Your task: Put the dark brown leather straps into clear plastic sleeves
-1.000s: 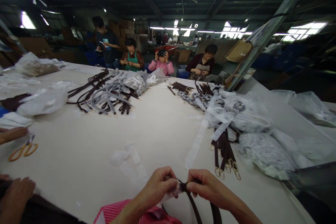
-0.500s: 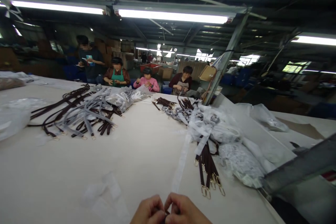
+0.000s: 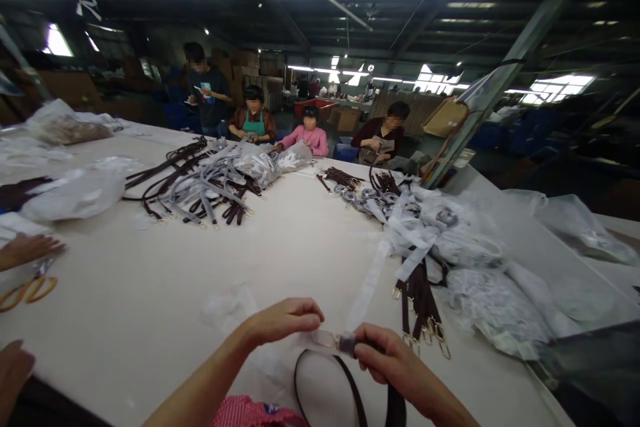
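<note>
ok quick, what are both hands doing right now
Left hand: beside the metal clasp; grip cannot be told.
Right hand: closed, holding the dark strap.

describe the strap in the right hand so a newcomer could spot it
Go to the near side of the large white table. There the camera wearer's right hand grips a dark brown strap. Unlike the straps piled farther across, it is held, running down out of the picture's bottom edge.
</note>
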Motion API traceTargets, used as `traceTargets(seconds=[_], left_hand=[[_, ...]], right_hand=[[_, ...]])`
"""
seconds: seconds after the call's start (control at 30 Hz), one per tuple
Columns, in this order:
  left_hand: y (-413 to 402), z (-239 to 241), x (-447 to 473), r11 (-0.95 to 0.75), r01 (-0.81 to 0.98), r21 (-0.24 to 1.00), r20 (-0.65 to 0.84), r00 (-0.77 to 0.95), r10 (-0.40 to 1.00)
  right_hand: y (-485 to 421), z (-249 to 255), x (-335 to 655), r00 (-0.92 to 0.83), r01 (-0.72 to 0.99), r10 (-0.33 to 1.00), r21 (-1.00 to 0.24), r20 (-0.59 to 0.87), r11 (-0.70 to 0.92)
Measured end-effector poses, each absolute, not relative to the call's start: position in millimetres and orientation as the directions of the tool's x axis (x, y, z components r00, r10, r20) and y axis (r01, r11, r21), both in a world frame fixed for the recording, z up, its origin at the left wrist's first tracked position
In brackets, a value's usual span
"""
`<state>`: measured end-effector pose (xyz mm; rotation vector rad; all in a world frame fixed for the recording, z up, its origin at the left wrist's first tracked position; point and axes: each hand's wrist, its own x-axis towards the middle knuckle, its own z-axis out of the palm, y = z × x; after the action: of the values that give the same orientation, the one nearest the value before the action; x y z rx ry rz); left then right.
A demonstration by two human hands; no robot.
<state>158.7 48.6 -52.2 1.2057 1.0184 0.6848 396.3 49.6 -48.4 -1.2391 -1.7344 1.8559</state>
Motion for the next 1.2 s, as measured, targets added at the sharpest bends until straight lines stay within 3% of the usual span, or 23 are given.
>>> traceTargets(seconds=[0.13, 0.2, 0.27, 0.33, 0.5, 0.6, 0.67, 0.77, 0.8, 0.83, 0.9, 1.0, 1.2], left_hand=[[29.6, -79.5, 129.5, 0.334, 0.210, 0.919, -0.392, 0.572, 0.721], [23.9, -95.1, 112.1, 0.264, 0.445, 0.856, -0.487, 0.522, 0.700], [27.8, -98.1, 86.4, 0.151, 0.682, 0.715, -0.527, 0.385, 0.757], [43.0, -82.3, 52.8, 0.105, 0.776, 0.622, -0.455, 0.250, 0.855], [91.2, 7.3, -8.1, 0.072, 0.762, 0.644, -0.062, -0.041, 0.997], [88.3, 35.7, 20.7, 0.016, 0.555, 0.832, 0.149, -0.251, 0.956], [73.9, 23.8, 65.1, -0.015, 0.500, 0.866, 0.118, -0.177, 0.977], [54.1, -30.7, 135.3, 0.040, 0.323, 0.945, -0.055, 0.036, 0.998], [50.3, -51.7, 153.6, 0.150, 0.014, 0.989, -0.151, 0.086, 0.985], [47.8, -71.0, 168.2, 0.205, -0.257, 0.944, -0.186, 0.095, 0.978], [45.1, -100.2, 186.6, 0.228, -0.520, 0.823, -0.215, 0.086, 0.973], [42.8, -117.9, 194.4, 0.222, -0.599, 0.770, -0.249, 0.038, 0.968], [40.8, -107.0, 184.2, 0.170, -0.556, 0.813, -0.273, -0.106, 0.956]], right_hand=[[57.0, -42.0, 414.6, -0.559, 0.256, 0.743, -0.929, -0.368, -0.267], [63.2, -38.9, 427.0, -0.541, 0.196, 0.753, -0.927, -0.375, -0.320], [69.5, -37.2, 438.3, -0.518, 0.133, 0.762, -0.917, -0.388, -0.376], [74.6, -37.6, 444.5, -0.500, 0.068, 0.769, -0.903, -0.399, -0.424], [79.7, -46.8, 419.1, -0.402, -0.163, 0.827, -0.858, -0.394, -0.487], [78.5, -54.6, 382.5, -0.343, -0.318, 0.862, -0.818, -0.373, -0.480], [76.1, -60.3, 358.0, -0.343, -0.369, 0.867, -0.797, -0.362, -0.478], [69.8, -72.1, 329.8, -0.385, -0.352, 0.855, -0.801, -0.347, -0.484], [67.3, -76.9, 323.5, -0.400, -0.325, 0.851, -0.815, -0.341, -0.479], [64.8, -81.8, 318.7, -0.411, -0.296, 0.848, -0.832, -0.334, -0.470], [60.5, -90.4, 312.8, -0.415, -0.245, 0.849, -0.858, -0.328, -0.451], [57.8, -95.5, 308.1, -0.396, -0.174, 0.852, -0.883, -0.343, -0.437], [63.0, -86.6, 300.3, -0.467, -0.062, 0.807, -0.898, -0.360, -0.436]])
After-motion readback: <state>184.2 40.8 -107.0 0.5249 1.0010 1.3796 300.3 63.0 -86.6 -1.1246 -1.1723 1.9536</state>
